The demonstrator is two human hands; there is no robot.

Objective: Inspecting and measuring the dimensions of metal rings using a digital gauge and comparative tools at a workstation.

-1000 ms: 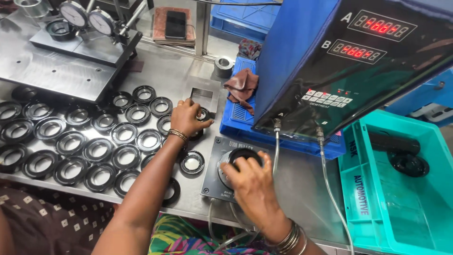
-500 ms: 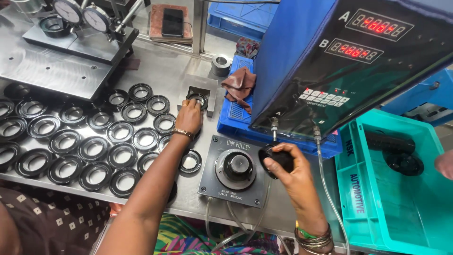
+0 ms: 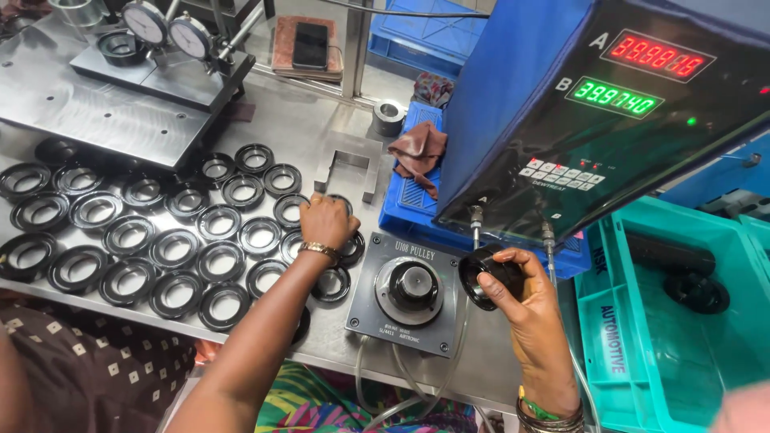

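Your right hand [image 3: 521,293] pinches a black pulley ring [image 3: 481,277] between thumb and fingers, held tilted in the air just at three o'clock of the grey gauging fixture [image 3: 409,293], whose round centre post stands bare. Your left hand [image 3: 325,222] rests curled, fingers pressed down on another black ring [image 3: 350,248] at the fixture's ten o'clock, at the edge of the rows of rings [image 3: 152,240] spread on the steel table [image 3: 281,120]. A teal crate [image 3: 634,337] sits further out at three o'clock

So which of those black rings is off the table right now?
The black ring in the right hand, held up beside the round gauge fixture; all others lie flat.
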